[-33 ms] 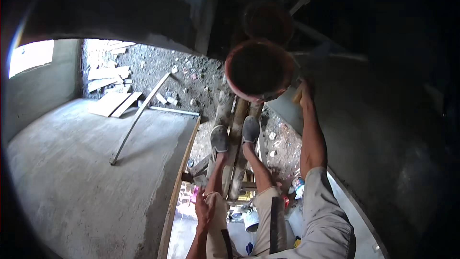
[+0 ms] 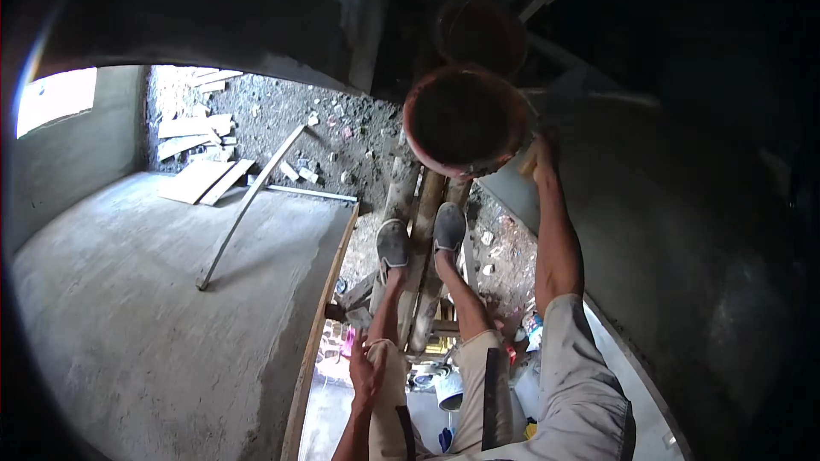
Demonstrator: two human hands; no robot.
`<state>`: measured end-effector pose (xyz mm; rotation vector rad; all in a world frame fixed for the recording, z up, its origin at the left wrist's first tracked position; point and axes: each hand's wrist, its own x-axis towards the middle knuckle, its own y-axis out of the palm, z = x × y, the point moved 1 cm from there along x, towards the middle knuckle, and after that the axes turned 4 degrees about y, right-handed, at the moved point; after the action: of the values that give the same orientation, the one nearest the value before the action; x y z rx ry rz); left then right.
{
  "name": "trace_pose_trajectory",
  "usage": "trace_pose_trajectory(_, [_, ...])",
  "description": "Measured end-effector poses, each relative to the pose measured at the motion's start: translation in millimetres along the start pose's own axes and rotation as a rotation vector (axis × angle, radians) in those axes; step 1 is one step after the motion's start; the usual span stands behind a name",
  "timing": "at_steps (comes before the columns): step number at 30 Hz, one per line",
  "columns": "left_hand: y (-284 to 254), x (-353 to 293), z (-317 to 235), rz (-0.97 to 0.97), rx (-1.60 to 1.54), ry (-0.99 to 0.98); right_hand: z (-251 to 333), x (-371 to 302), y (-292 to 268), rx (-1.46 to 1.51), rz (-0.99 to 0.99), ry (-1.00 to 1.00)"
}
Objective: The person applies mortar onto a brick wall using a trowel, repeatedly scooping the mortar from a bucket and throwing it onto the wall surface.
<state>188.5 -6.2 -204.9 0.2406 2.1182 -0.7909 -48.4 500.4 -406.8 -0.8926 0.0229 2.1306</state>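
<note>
A round reddish bucket [image 2: 416, 138] stands ahead of my feet, with dark, mortar-like material [image 2: 465, 119] inside. My right hand [image 2: 545, 154] is beside the bucket's right rim, closed round a wooden-handled tool [image 2: 529, 160]. Shadow hides the tool's working end, so its exact kind is unclear. My left hand [image 2: 366, 373] hangs by my left knee, fingers apart and holding nothing. Both shoes [image 2: 393, 243] rest on narrow wooden poles [image 2: 400, 196].
Behind the bucket is a second reddish container [image 2: 483, 34] in deep shadow. A grey slab [image 2: 171, 290] with a long batten [image 2: 248, 209] lies left; boards [image 2: 195, 183] lie beyond. A dark wall [image 2: 683, 230] rises right. Rubble and a pale bucket [image 2: 448, 391] show below the poles.
Very little differs. The view has shifted slightly, and my right hand with the tool sits a touch higher beside the bucket rim. My left hand stays by my knee.
</note>
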Motion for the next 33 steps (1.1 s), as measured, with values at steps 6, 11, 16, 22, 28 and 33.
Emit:
trace_pose_trajectory(6, [5, 7, -1, 0.044, 0.080, 0.015, 13, -64, 37, 0.063, 0.097, -0.204])
trace_pose_trajectory(11, [-4, 22, -16, 0.089, -0.277, -0.108, 63, -143, 120, 0.127, 0.398, -0.101])
trace_pose_trajectory(16, [-10, 34, -75, 0.113, -0.689, -0.258, 42, -151, 74, -0.061, 0.067, -0.134])
trace_pose_trajectory(22, [-60, 57, -103, 0.066, -1.023, -0.327, 130, -273, 59, 0.159, 0.161, 0.140])
trace_pose_trajectory(28, [-73, 18, -222, 0.100, -0.683, -0.123, 218, -401, -10, -0.004, 0.341, 0.033])
trace_pose_trajectory(33, [-79, -25, -258, 0.085, -0.371, 0.154, 259, -487, -30, -0.042, 0.360, -0.030])
